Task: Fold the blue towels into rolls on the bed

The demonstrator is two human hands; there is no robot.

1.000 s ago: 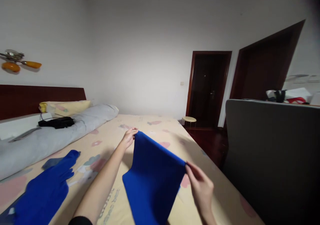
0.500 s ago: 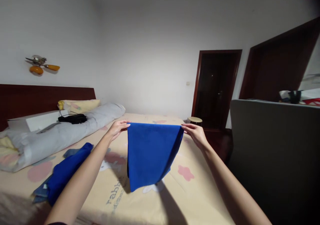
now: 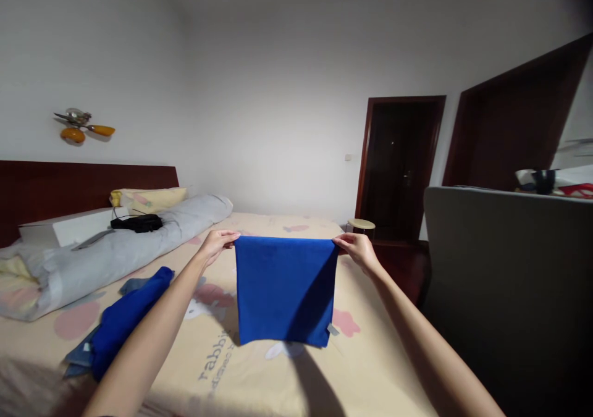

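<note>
A blue cloth [image 3: 278, 290] hangs upright between my hands above the bed, its top edge pulled straight. My left hand [image 3: 219, 246] pinches the top left corner. The top right corner is pinched by my right hand [image 3: 360, 250]. A small grey tag [image 3: 332, 330] sticks out near the cloth's lower right corner. Beyond my left forearm lies a crumpled pile of blue cloth [image 3: 125, 318], partly hidden by the arm, with greyer blue fabric [image 3: 79, 355] under it.
The bed [image 3: 370, 355] has a yellow patterned sheet. A rolled grey quilt [image 3: 139, 250], a white box [image 3: 69, 225], a black item [image 3: 138, 222] and a pillow [image 3: 151, 199] lie at its left. A round stool [image 3: 361, 225] stands beyond, and a grey panel [image 3: 504, 281] rises at right.
The cloth has swung from a slanted, folded-back hang to a flat, nearly square one, and its tag has come into sight. Both hands sit slightly lower in view, still pinching the corners.
</note>
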